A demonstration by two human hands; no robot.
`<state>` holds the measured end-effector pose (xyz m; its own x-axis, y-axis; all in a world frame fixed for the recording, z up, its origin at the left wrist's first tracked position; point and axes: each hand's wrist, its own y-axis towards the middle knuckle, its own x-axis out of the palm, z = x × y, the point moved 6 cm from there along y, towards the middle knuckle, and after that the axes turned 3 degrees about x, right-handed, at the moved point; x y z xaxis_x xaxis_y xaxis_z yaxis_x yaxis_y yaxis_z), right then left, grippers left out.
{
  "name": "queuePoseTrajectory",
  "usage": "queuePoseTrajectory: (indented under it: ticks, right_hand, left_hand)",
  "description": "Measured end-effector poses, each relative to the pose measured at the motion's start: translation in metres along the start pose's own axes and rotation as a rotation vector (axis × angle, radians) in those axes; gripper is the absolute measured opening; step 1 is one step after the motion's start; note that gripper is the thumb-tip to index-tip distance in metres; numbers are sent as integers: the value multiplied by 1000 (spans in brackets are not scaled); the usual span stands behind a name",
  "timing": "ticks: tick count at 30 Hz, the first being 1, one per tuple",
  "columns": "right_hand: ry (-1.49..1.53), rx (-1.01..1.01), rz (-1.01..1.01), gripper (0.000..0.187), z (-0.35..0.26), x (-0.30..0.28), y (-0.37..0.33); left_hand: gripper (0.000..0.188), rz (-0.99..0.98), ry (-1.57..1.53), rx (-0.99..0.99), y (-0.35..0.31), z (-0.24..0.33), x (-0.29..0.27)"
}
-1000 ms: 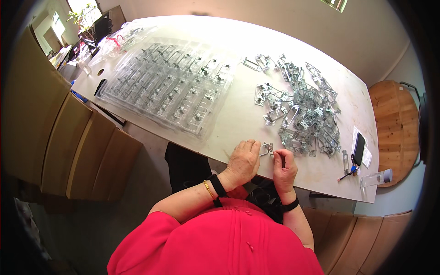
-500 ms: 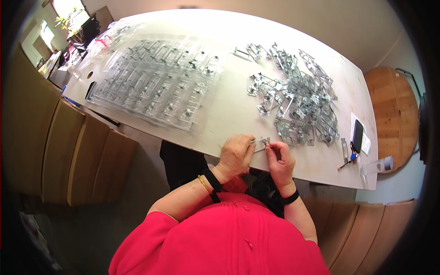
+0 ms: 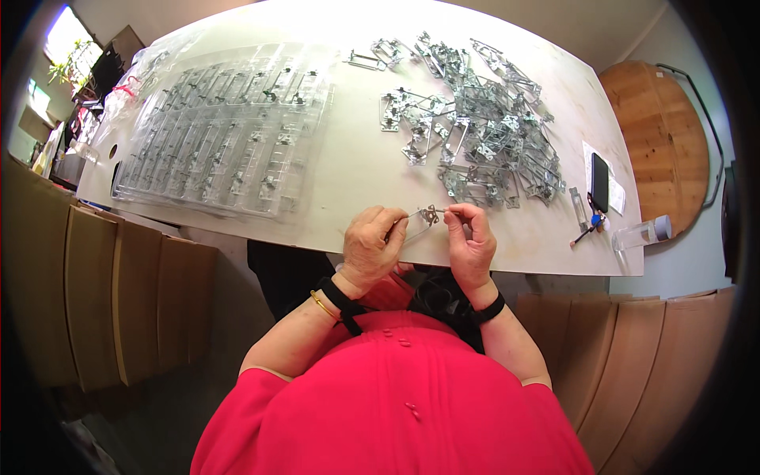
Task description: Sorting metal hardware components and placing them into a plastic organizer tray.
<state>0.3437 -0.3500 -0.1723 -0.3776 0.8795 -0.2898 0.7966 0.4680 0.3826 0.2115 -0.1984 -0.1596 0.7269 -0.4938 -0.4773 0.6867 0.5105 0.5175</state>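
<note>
Near the table's front edge, my left hand (image 3: 370, 244) is closed round the rods of a small metal bracket (image 3: 430, 215). Its plate end, with small holes, sticks out toward the right. The thumb and forefinger of my right hand (image 3: 473, 247) pinch a thin piece like a pin or rod beside that plate. Whether this piece is joined to the bracket is too small to tell. Just beyond my hands lies a loose pile of similar metal brackets (image 3: 507, 131). Clear plastic trays (image 3: 305, 178) with brackets set in rows cover the left of the table.
At the right of the white table (image 3: 348, 174) lie a black phone (image 3: 599, 184) on paper, keys (image 3: 595, 224) and a clear bottle (image 3: 637, 234). Cardboard boxes (image 3: 99, 293) stand at the left below the table, more boxes (image 3: 625, 340) at the right. A round wooden board (image 3: 661, 142) leans by the wall.
The view has shifted, so the table sits higher and further left. My right fingers have drawn slightly away from the bracket's plate, and a thin piece now shows between them.
</note>
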Motion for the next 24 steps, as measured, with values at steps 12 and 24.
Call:
queuePoseTrajectory:
  ticks: [12,24]
  right_hand:
    - [15,-27,-59,13,-7,3,0]
    - [-51,-85,-70,14,-12,4,1]
  left_hand:
    - [11,-18,38,86,0,4,-1]
    - [11,-29,44,99,-1,3,0]
